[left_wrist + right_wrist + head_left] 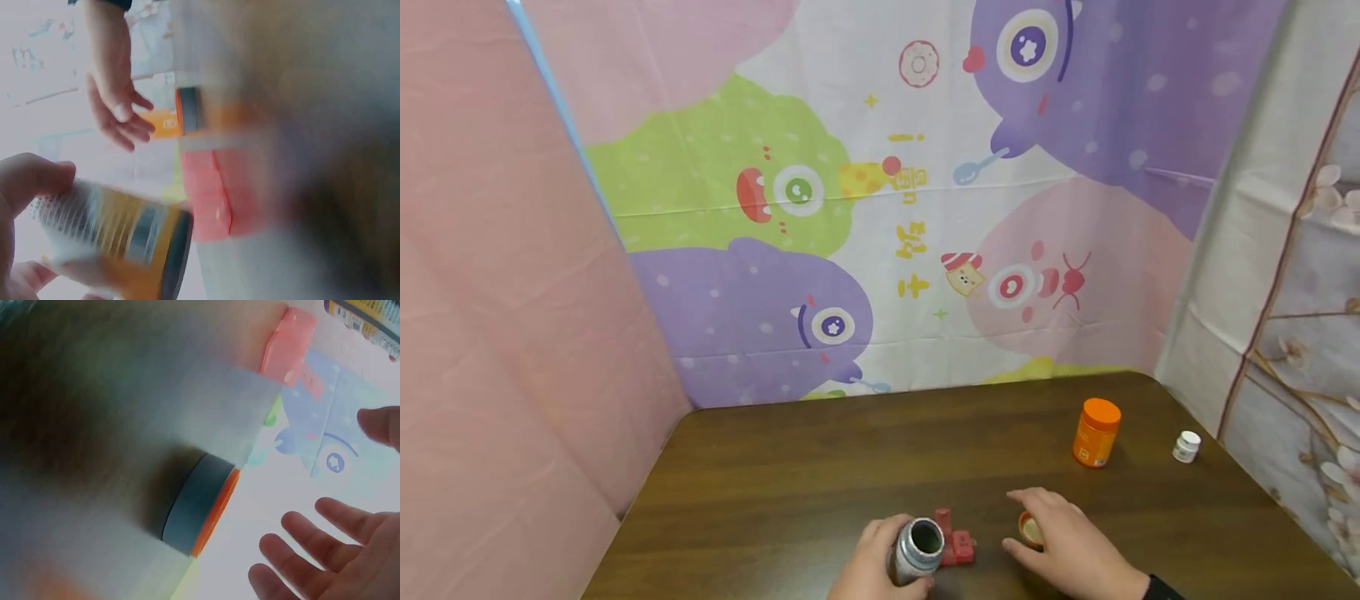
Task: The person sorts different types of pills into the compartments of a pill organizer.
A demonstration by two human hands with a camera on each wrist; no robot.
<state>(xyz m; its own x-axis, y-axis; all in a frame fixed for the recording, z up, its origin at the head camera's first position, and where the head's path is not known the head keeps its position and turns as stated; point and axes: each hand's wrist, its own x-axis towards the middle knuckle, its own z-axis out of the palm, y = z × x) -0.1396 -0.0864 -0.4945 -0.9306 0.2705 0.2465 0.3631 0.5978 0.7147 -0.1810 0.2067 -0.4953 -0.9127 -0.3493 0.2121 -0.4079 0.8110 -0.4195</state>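
1. Left hand (868, 562) is clamped round a bottle (914, 568), thumb and fingers curled about its sides, near six o'clock on the table (775, 483).
2. Its mouth is uncovered and faces up; the inside looks dark, and the contents cannot be made out.
3. At three o'clock from the bottle, the right hand (1067, 537) is spread, fingers and thumb well apart, gripping nothing.
4. Between that thumb and fingers, as seen from the head, a cap (1028, 528) lies on the table with its orange rim and pale inside upward; the right wrist view shows the fingers apart from it.
5. Just beside the bottle, also at three o'clock, sits a red box (962, 547).
6. Farther off, at two o'clock, an orange jar (1096, 437) stands upright, lid on.
7. Beyond it, between two and three, stands a small white bottle (1187, 447), also capped.
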